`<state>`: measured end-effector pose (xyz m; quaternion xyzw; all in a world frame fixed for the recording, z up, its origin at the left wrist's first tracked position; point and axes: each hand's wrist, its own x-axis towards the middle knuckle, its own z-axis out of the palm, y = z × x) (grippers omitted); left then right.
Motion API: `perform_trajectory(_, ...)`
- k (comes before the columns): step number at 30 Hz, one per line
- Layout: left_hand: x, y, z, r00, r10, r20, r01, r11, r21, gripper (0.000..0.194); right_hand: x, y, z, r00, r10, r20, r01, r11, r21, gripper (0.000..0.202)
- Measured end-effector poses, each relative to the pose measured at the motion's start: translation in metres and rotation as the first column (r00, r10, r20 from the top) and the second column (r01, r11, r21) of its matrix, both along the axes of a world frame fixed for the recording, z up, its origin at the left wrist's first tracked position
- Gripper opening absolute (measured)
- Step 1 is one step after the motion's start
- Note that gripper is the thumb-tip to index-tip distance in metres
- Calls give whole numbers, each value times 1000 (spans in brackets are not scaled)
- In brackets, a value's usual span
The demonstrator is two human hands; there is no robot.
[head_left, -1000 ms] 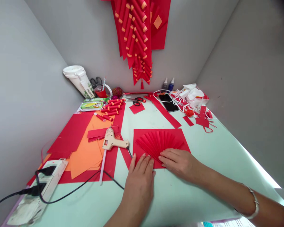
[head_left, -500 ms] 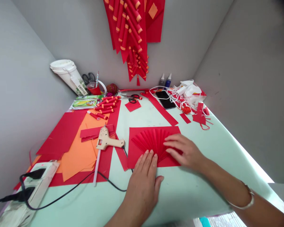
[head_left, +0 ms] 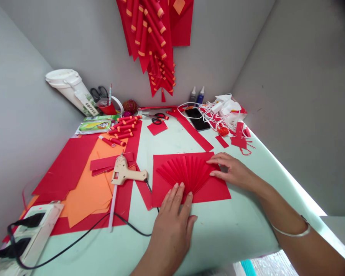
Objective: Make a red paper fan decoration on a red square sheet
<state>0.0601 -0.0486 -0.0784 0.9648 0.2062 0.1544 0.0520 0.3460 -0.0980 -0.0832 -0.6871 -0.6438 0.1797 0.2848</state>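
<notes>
A pleated red paper fan (head_left: 186, 168) lies spread on a flat red sheet (head_left: 215, 193) at the table's front middle. My left hand (head_left: 174, 218) rests flat over the fan's narrow bottom end, its fingers stretched out. At the fan's right edge is my right hand (head_left: 232, 172), thumb and fingers apart, fingertips at the outer pleats or the sheet beside them. Left of the sheet, a beige glue gun (head_left: 125, 172) lies on its side with a glue stick (head_left: 113, 207) sticking out.
Orange paper (head_left: 87, 199), red paper (head_left: 66, 165) and several paper rolls (head_left: 126, 128) cover the left side. A power strip (head_left: 37, 234) sits front left, its black cord (head_left: 74, 245) crossing the front. Scissors (head_left: 158, 118), a phone (head_left: 197, 119) and paper scraps (head_left: 221, 111) lie behind.
My right hand has shifted rightward to the fan's outer edge, and the fan's right side is spread wider. My left hand stays at the fan's base. The whole view has shifted slightly.
</notes>
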Motion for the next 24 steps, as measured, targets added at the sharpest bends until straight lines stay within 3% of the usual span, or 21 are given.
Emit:
perform_trajectory(9,2,1,-1,999,-36,-9,36,999,5,44,-1,-1,0,999,-32,-35,31,999,-6,29)
perform_trajectory(16,2,2,-4,999,-34,-23,34,999,27,44,5,-3,11,992,-60,-114,56,998,-36,26)
perform_trajectory(20,1,2,-5,999,-33,-32,34,999,33,44,12,-4,7,981,-179,-76,177,984,-37,27)
perform_trajectory(24,1,1,-5,998,-27,-50,29,999,29,46,11,-1,-2,988,-150,27,148,988,46,32)
